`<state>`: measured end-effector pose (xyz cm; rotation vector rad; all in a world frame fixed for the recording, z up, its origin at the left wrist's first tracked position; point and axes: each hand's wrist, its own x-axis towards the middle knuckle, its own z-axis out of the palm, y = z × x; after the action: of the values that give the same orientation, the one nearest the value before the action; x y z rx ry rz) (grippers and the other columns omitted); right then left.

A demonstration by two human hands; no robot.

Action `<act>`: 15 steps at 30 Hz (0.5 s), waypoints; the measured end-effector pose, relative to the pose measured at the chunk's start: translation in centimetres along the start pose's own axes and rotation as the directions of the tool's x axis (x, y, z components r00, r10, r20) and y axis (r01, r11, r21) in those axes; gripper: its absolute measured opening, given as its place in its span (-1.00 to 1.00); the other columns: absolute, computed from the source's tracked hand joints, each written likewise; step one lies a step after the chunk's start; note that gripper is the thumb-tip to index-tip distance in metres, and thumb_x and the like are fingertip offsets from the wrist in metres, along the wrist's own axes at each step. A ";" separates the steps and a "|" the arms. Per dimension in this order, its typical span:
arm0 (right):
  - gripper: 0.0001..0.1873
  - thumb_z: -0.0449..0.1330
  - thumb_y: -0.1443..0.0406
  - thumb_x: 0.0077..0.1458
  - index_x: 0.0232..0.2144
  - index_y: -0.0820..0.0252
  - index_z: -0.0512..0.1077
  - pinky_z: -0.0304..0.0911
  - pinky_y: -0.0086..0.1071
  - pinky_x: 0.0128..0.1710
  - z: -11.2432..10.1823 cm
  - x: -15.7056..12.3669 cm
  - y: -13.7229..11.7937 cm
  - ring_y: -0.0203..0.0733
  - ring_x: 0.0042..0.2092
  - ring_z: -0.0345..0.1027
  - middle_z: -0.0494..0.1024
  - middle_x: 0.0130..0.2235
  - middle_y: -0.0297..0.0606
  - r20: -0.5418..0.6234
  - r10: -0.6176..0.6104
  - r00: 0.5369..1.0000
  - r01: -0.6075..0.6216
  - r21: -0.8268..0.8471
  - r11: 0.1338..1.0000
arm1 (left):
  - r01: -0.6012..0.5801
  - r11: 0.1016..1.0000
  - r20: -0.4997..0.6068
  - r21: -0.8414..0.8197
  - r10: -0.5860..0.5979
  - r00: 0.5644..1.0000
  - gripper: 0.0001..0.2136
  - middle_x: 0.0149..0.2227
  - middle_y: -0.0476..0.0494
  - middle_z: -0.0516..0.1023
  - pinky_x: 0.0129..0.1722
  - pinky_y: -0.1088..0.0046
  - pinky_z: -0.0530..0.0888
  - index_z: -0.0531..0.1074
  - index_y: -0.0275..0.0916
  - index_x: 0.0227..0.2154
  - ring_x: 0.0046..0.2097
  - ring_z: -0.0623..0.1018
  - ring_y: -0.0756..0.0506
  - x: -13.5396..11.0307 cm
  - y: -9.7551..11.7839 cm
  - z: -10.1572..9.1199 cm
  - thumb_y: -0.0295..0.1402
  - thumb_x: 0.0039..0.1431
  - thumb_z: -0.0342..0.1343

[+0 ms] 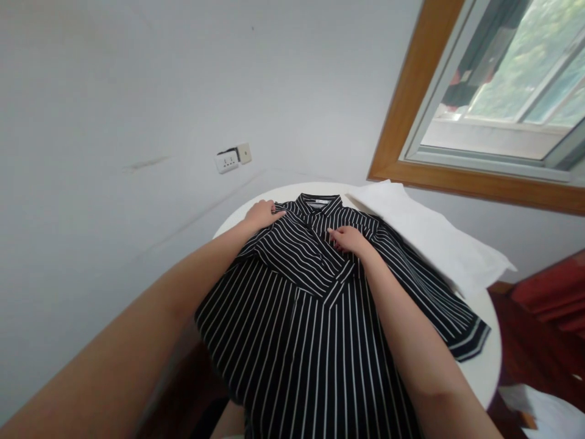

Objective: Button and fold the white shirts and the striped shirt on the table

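A black shirt with white stripes (pixel 315 341) lies front up, its collar at the far side and its lower part reaching toward me. The sleeve on the left (pixel 301 256) is folded across the chest, its cuff near the middle. My left hand (pixel 262 214) is closed on the cloth at the left shoulder, thumb pointing inward. My right hand (pixel 346 239) rests over the chest beside the folded sleeve, fingers curled on the fabric; its fingertips are partly hidden. The other sleeve (pixel 425 286) stretches out to the right.
Beneath the shirt stands a round white table (pixel 487 353) against the wall. A white sheet-like packet (pixel 425 231) lies at its right back. A wall socket (pixel 227 161) and a wood-framed window (pixel 393 140) are behind. White material (pixel 548 408) lies low at the right.
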<state>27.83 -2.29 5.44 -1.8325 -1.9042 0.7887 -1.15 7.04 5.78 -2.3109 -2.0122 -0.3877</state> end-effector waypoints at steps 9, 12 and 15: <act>-0.69 0.10 0.16 0.23 -0.31 0.26 0.54 0.25 -0.38 -0.19 -0.3 -1.3 -2.6 -0.10 -0.17 0.45 0.57 -0.19 -0.08 0.254 -0.043 0.966 0.152 -0.426 0.892 | 0.055 0.988 0.118 0.147 -0.073 0.990 -0.53 -0.02 -0.41 0.49 -0.12 0.26 0.43 0.47 -0.29 -0.09 -0.01 0.49 -0.32 1.4 1.7 2.1 -0.02 0.22 -0.09; -0.74 0.04 0.24 0.27 -0.24 0.25 0.49 0.22 -0.42 -0.16 0.5 -0.8 -2.2 -0.15 -0.12 0.43 0.56 -0.13 -0.10 0.157 -0.139 0.978 0.190 -0.387 0.902 | 0.045 0.997 0.050 0.070 -0.048 0.998 -0.60 -0.04 -0.35 0.51 -0.12 0.30 0.43 0.44 -0.27 -0.09 -0.02 0.51 -0.25 2.1 1.2 2.2 -0.13 0.28 -0.17; -0.74 0.00 0.23 0.29 -0.18 0.21 0.45 0.21 -0.42 -0.15 1.9 -0.4 -2.1 -0.18 -0.10 0.42 0.56 -0.13 -0.13 -0.030 -0.193 0.981 0.174 -0.312 0.934 | 0.146 0.989 0.015 -0.002 -0.146 0.989 -0.61 -0.05 -0.32 0.52 -0.13 0.32 0.43 0.41 -0.26 -0.07 -0.01 0.51 -0.23 3.0 -0.2 1.8 -0.14 0.29 -0.20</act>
<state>25.04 -2.93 5.34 -1.7878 -2.2201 0.3853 -0.73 10.36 4.63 -2.1812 -2.1961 -0.3825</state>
